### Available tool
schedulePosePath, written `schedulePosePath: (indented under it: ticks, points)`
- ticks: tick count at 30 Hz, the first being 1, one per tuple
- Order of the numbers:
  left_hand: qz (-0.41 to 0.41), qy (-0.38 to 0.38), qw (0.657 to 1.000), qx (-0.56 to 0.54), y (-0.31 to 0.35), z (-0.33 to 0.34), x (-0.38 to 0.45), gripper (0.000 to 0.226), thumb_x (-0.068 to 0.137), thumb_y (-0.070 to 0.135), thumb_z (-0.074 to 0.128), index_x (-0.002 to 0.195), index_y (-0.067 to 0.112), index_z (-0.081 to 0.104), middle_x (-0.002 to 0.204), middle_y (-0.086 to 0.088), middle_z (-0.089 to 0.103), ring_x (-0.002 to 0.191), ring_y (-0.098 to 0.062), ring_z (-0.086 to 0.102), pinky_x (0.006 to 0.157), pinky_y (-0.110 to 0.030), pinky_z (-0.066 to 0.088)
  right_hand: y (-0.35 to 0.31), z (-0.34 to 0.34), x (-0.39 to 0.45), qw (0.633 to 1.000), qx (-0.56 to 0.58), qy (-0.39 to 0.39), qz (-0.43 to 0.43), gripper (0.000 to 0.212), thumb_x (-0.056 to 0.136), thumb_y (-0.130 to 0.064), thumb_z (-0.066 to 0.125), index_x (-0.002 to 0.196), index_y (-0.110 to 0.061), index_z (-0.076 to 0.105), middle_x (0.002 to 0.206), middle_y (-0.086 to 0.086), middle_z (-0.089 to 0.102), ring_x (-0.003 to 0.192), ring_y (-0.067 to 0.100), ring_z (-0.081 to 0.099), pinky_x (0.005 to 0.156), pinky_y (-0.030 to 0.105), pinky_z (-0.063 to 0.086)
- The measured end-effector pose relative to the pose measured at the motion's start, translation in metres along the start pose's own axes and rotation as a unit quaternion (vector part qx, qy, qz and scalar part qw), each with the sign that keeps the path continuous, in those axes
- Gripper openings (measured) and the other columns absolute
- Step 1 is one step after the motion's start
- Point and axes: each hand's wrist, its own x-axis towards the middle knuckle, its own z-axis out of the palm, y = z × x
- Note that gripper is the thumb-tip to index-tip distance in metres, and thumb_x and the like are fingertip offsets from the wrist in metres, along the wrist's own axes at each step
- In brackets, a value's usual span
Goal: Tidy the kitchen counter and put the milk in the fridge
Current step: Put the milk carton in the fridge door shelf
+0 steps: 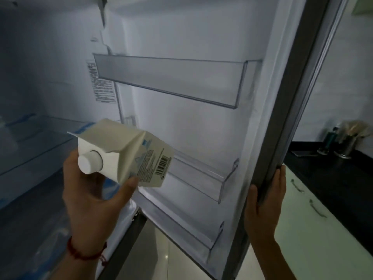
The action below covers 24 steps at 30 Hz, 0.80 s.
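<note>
left hand (90, 190) fingers grip white capped milk carton (125, 152), tipped, aimed at clear plastic door shelf (201, 178) | right hand (264, 201) fingers clasp grey fridge door (298, 118) edge, holding it open

Black counter (331, 178) at right, above pale drawers. On it, near the wall: metal utensil holder (346, 146), dark bottle (328, 141) just beside, flat grey item (302, 153) near them. Fridge door (201, 128) carries three clear shelves
</note>
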Motion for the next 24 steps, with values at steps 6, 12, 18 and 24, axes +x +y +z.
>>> schedulePosePath:
  ticks: [6, 12, 18, 24]
  points:
    - [0.039, -0.018, 0.996, -0.081, -0.024, 0.04, 0.03, 0.068, 0.065, 0.047, 0.073, 0.114, 0.014, 0.039, 0.115, 0.006, 0.049, 0.11, -0.007, 0.052, 0.087, -0.015, 0.049, 0.01, 0.012, 0.023, 0.999, 0.025, 0.023, 0.04, 0.067, 0.086, -0.037, 0.037, 0.144, -0.013, 0.014, 0.149, 0.014, 0.029, 0.136, 0.026, 0.03, 0.111, 0.041, 0.029]
    - [0.02, -0.037, 0.994, -0.103, -0.056, 0.079, 0.054, 0.072, 0.061, 0.044, 0.077, 0.117, 0.019, 0.039, 0.114, 0.023, 0.054, 0.114, -0.014, 0.052, 0.092, -0.033, 0.053, 0.011, 0.02, 0.038, 0.995, 0.033, 0.041, 0.085, 0.064, 0.085, -0.025, 0.04, 0.143, -0.024, 0.012, 0.15, 0.008, 0.028, 0.13, 0.006, 0.026, 0.109, 0.026, 0.021]
    - [-0.035, -0.083, 0.994, -0.058, -0.088, 0.114, 0.063, 0.082, 0.054, 0.038, 0.079, 0.121, 0.011, 0.04, 0.115, 0.004, 0.055, 0.114, -0.014, 0.055, 0.092, -0.042, 0.052, 0.019, 0.025, 0.046, 0.993, 0.008, 0.047, 0.104, 0.062, 0.089, -0.02, 0.045, 0.144, -0.016, 0.016, 0.148, 0.011, 0.032, 0.128, 0.01, 0.031, 0.107, 0.021, 0.023]
    - [-0.061, -0.15, 0.987, 0.022, -0.098, 0.135, 0.066, 0.072, 0.053, 0.032, 0.082, 0.11, 0.023, 0.039, 0.101, 0.024, 0.048, 0.091, 0.01, 0.054, 0.07, 0.002, 0.045, 0.019, 0.025, 0.045, 0.993, 0.005, 0.054, 0.105, 0.063, 0.087, -0.026, 0.043, 0.144, -0.022, 0.016, 0.144, -0.002, 0.033, 0.127, 0.011, 0.033, 0.107, 0.028, 0.027]
